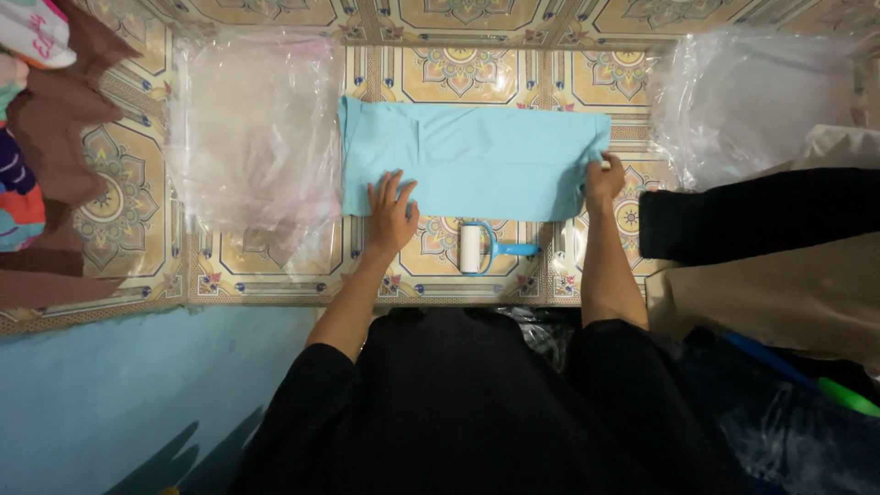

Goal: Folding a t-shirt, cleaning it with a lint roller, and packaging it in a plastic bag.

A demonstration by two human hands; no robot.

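kneeling or sitting low at the near edge of the view, the person wears a black top, both sleeves pushed up so the forearms reach forward over the patterned tile floor (pixel 137 183). between the forearms, close to the body, a lint roller (pixel 472 247) lies on the tiles, its white roll to the left and its light blue handle pointing right; it touches neither hand and sits just short of the cloth's near edge.

a little farther out, the left hand (pixel 391 215) rests flat with fingers spread, its grip open, fingertips pressing on the near left part of a folded light blue garment (pixel 472 160). the right hand (pixel 603 179) has its grip pressed together, pinching the garment's near right corner between fingers and thumb. the garment lies spread in a wide rectangle on the floor, straight ahead of the person, with a fold line running down its left part.

to the left of the garment, just beside it, a clear plastic bag (pixel 252 128) lies flat on the tiles. farther left, at the edge of the view, a heap of clothes (pixel 41 137) in brown, white and bright prints is piled up. to the right, a folded black cloth (pixel 761 211) lies on a beige one (pixel 779 293), and beyond them another crumpled clear plastic bag (pixel 752 92) sits at the far right. a blue mat (pixel 137 385) covers the near left floor.
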